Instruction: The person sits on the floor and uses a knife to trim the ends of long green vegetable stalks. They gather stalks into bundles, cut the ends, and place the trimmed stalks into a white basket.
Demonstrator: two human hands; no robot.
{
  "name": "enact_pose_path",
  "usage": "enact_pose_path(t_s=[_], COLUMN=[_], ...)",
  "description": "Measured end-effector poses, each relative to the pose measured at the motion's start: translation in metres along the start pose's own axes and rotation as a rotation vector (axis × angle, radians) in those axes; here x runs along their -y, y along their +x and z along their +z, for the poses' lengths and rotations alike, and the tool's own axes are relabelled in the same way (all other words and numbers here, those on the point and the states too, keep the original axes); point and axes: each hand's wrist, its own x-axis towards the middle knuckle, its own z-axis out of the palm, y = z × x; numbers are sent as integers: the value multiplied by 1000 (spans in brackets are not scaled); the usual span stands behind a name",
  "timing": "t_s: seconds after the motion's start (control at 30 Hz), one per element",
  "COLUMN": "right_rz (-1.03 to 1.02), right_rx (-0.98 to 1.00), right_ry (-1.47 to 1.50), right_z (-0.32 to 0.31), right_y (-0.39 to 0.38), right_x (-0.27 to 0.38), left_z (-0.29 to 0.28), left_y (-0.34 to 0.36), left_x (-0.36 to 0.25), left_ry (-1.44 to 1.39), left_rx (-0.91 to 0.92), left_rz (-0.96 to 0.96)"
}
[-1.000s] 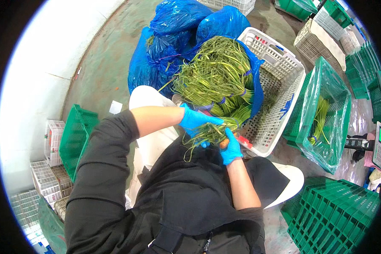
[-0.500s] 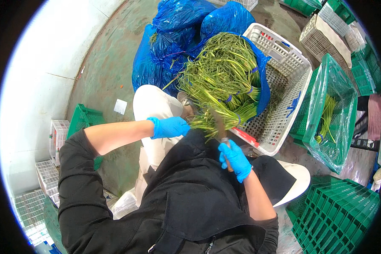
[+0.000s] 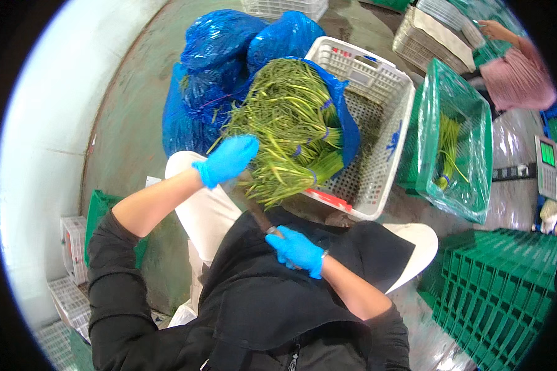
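The banded bunches of green stalks [image 3: 284, 114] are lying in the blue bag [image 3: 351, 133], against the white crate [image 3: 401, 123]. A knife [image 3: 259, 215] is being gripped by the right hand [image 3: 296, 251]; the left hand [image 3: 228, 162] is being held close by the stalks, and whether it is pinching anything cannot be told. The stalks are being judged light, flexible and easily bruised; a hold near the purple bands [image 3: 298, 150] is being advised.

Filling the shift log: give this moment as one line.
left hand: near greens | right hand: holds knife | greens: on blue plastic
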Motion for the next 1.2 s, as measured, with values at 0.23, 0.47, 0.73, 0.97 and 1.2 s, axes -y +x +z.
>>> enact_pose_path(t_s=[0.23,0.47,0.73,0.97,1.2], right_rz=[-128,-389,-361,-337,-701], right_rx=[-120,-266,-336,-207,59], right_ry=[303,824,1304,1296,1089], right_z=[-31,-53,-95,-104,-92], right_y=[-9,-19,22,41,-1], right_x=[-21,-95,-119,-70,62], left_z=[6,126,190,122,-15], left_y=[130,192,103,124,74], left_x=[-57,-81,-14,-46,-101], left_ry=[-23,135,631,-343,-1131], left_rx=[144,168,687,675,350], left_rz=[174,-41,-386,-398,-350])
